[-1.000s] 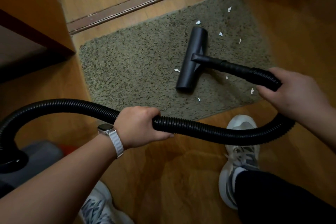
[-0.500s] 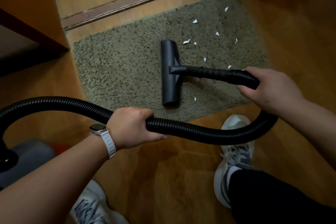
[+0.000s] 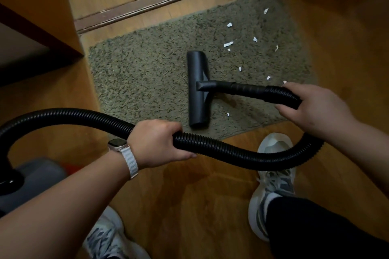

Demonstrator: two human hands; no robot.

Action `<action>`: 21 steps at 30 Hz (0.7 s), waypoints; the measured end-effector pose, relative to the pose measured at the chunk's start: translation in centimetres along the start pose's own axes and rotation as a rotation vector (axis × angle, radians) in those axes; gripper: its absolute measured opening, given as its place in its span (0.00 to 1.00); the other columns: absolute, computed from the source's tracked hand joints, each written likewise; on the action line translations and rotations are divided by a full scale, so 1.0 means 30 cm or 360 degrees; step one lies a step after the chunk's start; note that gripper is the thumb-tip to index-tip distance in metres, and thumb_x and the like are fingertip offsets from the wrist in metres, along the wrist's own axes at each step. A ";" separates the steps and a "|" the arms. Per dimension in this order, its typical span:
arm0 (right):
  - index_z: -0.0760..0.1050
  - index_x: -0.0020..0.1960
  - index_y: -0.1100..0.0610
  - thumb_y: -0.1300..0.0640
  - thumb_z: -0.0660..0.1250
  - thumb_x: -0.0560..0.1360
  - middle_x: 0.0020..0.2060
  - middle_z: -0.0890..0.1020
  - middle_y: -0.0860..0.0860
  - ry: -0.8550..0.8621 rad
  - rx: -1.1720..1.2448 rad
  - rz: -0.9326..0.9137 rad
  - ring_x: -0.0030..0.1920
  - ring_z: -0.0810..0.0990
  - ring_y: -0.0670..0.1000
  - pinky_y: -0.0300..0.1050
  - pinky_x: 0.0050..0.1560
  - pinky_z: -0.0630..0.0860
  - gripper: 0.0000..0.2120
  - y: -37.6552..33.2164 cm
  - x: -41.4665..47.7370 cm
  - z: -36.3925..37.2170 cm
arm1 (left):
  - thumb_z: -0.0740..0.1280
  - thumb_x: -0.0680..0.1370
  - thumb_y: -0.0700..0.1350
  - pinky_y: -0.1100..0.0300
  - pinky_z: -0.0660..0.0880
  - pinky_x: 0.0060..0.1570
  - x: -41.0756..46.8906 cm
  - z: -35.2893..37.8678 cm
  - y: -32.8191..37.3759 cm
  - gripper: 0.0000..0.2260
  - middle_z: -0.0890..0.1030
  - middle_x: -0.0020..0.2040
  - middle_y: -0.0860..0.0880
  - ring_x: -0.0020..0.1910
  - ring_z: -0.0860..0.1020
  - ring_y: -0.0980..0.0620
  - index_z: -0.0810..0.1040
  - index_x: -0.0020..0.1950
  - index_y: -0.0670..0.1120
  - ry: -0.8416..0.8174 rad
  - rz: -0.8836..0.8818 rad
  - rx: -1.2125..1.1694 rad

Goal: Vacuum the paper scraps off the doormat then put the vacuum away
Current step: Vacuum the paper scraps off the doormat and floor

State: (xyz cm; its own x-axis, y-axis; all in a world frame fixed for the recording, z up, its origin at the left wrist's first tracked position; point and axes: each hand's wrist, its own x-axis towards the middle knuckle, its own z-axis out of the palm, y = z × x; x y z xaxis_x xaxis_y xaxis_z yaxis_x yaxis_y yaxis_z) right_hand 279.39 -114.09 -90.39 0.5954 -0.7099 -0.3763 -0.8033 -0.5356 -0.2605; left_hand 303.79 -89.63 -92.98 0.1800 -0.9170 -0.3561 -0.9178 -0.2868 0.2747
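Several paper scraps [image 3: 228, 44] are scattered on the doormat [image 3: 136, 73] just beyond the right hand [image 3: 315, 109]; the hose [image 3: 231, 152] is gripped by it and by the left hand [image 3: 155, 145].

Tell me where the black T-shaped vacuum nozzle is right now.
In the head view, the nozzle sits near the middle of the shaggy olive doormat, with most white paper scraps to its right.

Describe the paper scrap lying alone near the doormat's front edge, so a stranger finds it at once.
Find the grey-green doormat on the wooden floor, with the black vacuum head lying across it. Just right of the head's near end lies one small white paper scrap. Every other scrap on the mat lies beyond the black tube; this one alone is on the near side.
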 end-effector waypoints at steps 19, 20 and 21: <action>0.77 0.60 0.50 0.44 0.67 0.76 0.42 0.79 0.52 0.0224 0.0205 0.0310 0.42 0.76 0.56 0.49 0.38 0.72 0.16 0.080 0.163 -0.019 | 0.57 0.61 0.79 0.60 0.72 0.29 0.040 -0.027 0.021 0.30 0.72 0.27 0.58 0.29 0.73 0.56 0.76 0.38 0.53 0.0056 -0.0223 -0.0185; 0.77 0.60 0.50 0.44 0.68 0.76 0.42 0.80 0.52 0.0216 0.0207 0.0287 0.42 0.77 0.56 0.50 0.40 0.74 0.16 0.072 0.174 -0.020 | 0.57 0.61 0.79 0.59 0.72 0.29 0.046 -0.032 0.021 0.30 0.72 0.27 0.58 0.29 0.74 0.55 0.76 0.38 0.53 0.0073 -0.0237 -0.0193; 0.76 0.61 0.50 0.44 0.68 0.76 0.43 0.80 0.52 0.0203 0.0209 0.0274 0.43 0.76 0.56 0.50 0.42 0.74 0.16 0.065 0.184 -0.021 | 0.57 0.61 0.79 0.59 0.73 0.29 0.053 -0.037 0.021 0.30 0.72 0.27 0.57 0.29 0.74 0.55 0.76 0.38 0.53 0.0091 -0.0250 -0.0200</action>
State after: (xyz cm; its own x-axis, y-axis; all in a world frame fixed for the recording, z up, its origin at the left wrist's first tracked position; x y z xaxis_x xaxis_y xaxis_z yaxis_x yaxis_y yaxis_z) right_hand 281.13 -119.35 -92.41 0.4404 -0.8418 -0.3120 -0.8832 -0.3440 -0.3187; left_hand 303.90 -91.56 -92.37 0.3404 -0.8715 -0.3530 -0.8260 -0.4565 0.3305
